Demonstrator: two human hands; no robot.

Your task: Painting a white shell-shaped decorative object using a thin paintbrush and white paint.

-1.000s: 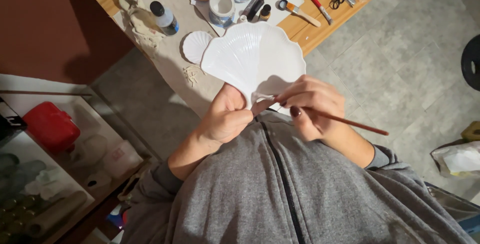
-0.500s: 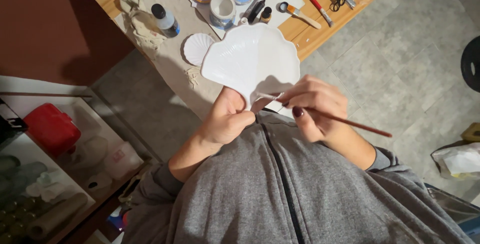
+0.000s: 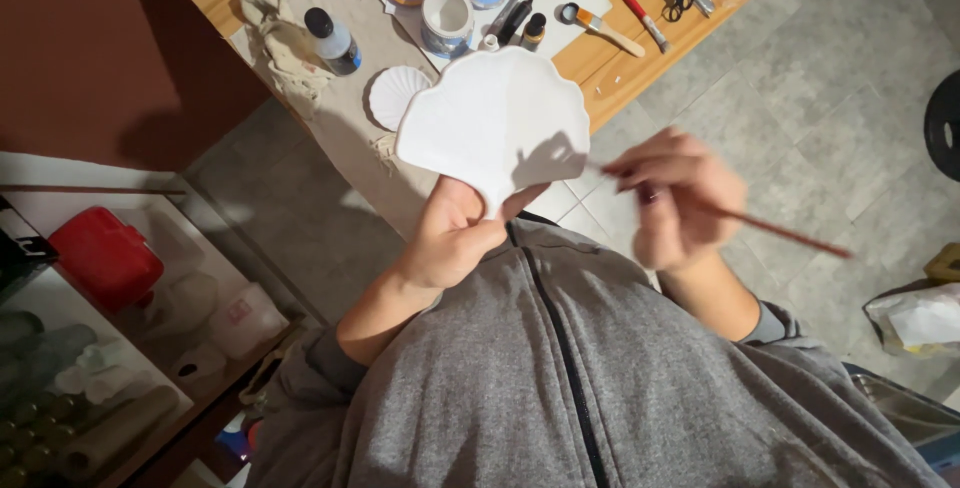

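My left hand (image 3: 455, 233) grips the narrow base of a large white fan-shaped ceramic dish (image 3: 492, 120) and holds it up in front of my chest, its plain side facing me. To its right, my right hand (image 3: 675, 198) is blurred and holds a thin brown-handled paintbrush (image 3: 780, 233). The handle points right and down; the brush tip is off the dish, near its right edge.
A wooden table (image 3: 620, 73) with a grey cloth carries a small white shell dish (image 3: 395, 96), a dark-capped paint bottle (image 3: 332, 40), a white cup (image 3: 447, 20), purple and blue lids, brushes and scissors. A shelf with a red box (image 3: 105, 258) stands at the left.
My right hand has pulled the brush away from the dish to the right. My left hand has turned the dish slightly and kept its grip.
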